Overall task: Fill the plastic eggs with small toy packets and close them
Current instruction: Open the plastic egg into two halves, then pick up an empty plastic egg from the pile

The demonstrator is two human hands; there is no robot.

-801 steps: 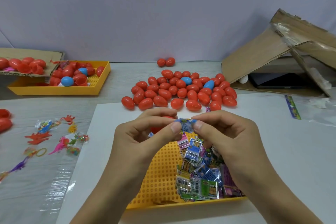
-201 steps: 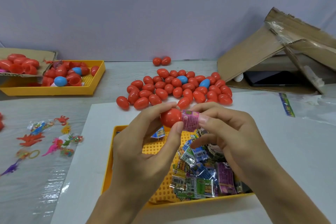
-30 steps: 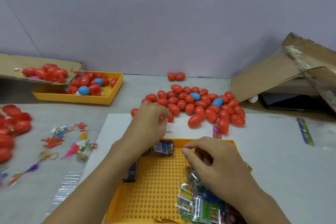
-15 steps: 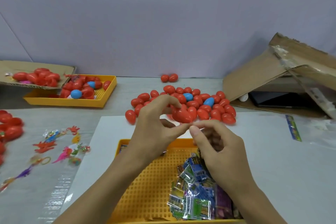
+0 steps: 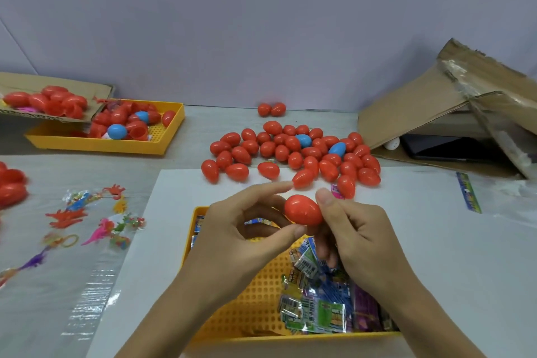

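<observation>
Over the near tray: you hold a red egg (image 5: 303,210) above the yellow tray (image 5: 203,241), both hands on it.
Change: a second ago your left hand (image 5: 247,235) reached into the egg pile (image 5: 293,151); now that egg is lifted clear, still closed.
Meaning: likely next is splitting it for a packet.
Fingers: left thumb and fingers pinch the egg; right hand (image 5: 357,238) pinches its other end.
Packets (image 5: 319,305): heaped in the tray's right half.
Surface: white sheet (image 5: 436,241) on grey table; far tray (image 5: 162,145) of eggs left; cardboard (image 5: 421,107) right; plain pale wall behind.

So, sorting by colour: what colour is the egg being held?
Red egg, plain, clearest in the head view.
</observation>
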